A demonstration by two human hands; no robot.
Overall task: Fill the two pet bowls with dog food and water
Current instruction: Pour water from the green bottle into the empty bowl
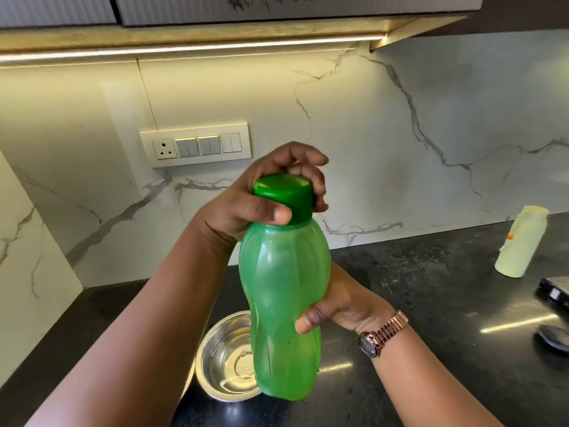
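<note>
Left hand [246, 198] fingers grip the dark green cap [284, 194]; right hand [338, 303] fingers grip the translucent green plastic bottle [283, 303] above the round steel bowl [221, 359] near the black table [431, 303] edge.

The green bottle [284, 303] covers the right part of the steel bowl [226, 355] at lower centre and the fingers of the right hand [335, 306]. Dark objects [554, 309] at the right edge are cut off and unidentifiable.

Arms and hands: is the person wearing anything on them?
Both arms are bare, with no sleeves in view. The right wrist wears a watch with a dark round face and a rose-gold link band. No rings show on the left hand or right hand.
</note>
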